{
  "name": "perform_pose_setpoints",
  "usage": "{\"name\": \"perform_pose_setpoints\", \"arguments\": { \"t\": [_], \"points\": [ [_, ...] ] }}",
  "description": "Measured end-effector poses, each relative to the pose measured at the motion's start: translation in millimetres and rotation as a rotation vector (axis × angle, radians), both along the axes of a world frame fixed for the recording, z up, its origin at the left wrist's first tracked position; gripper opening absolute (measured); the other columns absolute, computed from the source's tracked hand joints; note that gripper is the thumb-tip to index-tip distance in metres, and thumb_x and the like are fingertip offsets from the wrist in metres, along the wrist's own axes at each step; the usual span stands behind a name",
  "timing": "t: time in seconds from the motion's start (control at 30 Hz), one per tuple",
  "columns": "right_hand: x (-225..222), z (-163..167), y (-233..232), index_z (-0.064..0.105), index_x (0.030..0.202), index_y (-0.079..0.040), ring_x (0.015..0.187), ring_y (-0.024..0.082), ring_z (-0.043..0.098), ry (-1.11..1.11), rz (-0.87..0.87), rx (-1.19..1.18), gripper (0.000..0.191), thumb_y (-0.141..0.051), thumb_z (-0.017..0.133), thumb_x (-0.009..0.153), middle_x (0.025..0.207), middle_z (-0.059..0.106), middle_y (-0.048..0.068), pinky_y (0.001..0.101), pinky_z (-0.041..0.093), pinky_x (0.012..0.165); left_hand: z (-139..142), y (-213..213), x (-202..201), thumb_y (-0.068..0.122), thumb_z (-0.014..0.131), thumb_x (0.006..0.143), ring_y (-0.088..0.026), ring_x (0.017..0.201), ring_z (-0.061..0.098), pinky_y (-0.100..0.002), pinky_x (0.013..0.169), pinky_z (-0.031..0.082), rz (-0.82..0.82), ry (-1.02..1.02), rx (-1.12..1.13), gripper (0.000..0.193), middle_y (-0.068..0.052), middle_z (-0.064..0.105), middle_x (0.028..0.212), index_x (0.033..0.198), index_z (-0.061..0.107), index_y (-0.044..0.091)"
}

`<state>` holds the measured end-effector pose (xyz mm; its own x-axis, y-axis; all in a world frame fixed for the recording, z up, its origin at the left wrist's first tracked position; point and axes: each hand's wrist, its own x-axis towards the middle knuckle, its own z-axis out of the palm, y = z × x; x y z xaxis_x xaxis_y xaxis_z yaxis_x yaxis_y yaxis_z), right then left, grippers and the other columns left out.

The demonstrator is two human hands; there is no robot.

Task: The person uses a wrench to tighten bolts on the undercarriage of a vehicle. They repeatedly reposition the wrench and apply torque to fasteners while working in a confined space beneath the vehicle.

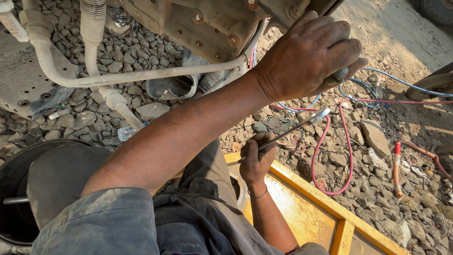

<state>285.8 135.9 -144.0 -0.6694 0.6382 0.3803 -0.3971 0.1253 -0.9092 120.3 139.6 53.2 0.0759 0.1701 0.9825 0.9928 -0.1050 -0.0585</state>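
Sleeve and trouser cloth fill the near edge, grey and grimy, above a yellow frame (306, 208) that the person leans over. Just beyond it the right hand (256, 158) is curled shut round the handle of a spanner (292, 130), thumb on top; the shaft slants up and right, and its ring end hangs in the air over the gravel (141, 52), touching nothing.

Further out the left hand (309, 54) is closed over a small rounded part under the dusty chassis (207, 23); the fingers hide what it is, so I cannot tell its kind. A pale hose (141, 75) curves below the chassis, and red cable (330, 156) and blue cable (401, 82) loop loosely across the stones to the right.

Risks, as I judge them: the spanner is held near its tail end, so a slip off a fastener could throw the knuckles against the chassis edge. The loose loops lie close under both hands and could snag the ring end. Anything small dropped here would vanish among the stones.
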Motion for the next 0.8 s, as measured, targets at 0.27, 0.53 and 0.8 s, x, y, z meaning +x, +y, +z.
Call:
{"name": "perform_pose_setpoints", "arguments": {
  "t": [0.27,0.53,0.8],
  "points": [
    [3,-2,3,0.047,0.108,-0.006,0.061,0.008,0.048,-0.021,0.003,0.049,0.012,0.005,0.046,0.102,0.080,0.050,0.003,0.0237,0.046,0.052,-1,4,-3,0.038,0.064,0.109,-0.024,0.107,0.064,-0.046,0.096,0.049,0.038,0.007,0.004,0.023,-0.004,0.061,0.110,0.118,0.057,0.017],
    [5,0,5,0.046,0.109,-0.005,0.060,0.008,0.049,-0.030,0.003,0.061,0.013,0.004,0.046,0.100,0.079,0.051,0.003,0.0240,0.046,0.052,-1,7,-4,0.040,0.065,0.111,-0.023,0.104,0.064,-0.046,0.094,0.051,0.070,0.010,0.035,0.024,-0.004,0.061,0.108,0.116,0.058,0.017],
    [10,25,45,0.049,0.112,-0.007,0.051,0.007,0.049,0.122,-0.121,0.237,0.021,0.006,0.051,0.096,0.075,0.051,0.001,0.0242,0.044,0.046,2,13,-6,0.037,0.065,0.108,-0.023,0.101,0.065,-0.044,0.092,0.051,0.084,-0.002,0.028,0.024,-0.004,0.062,0.107,0.116,0.059,0.015]
  ]
}}
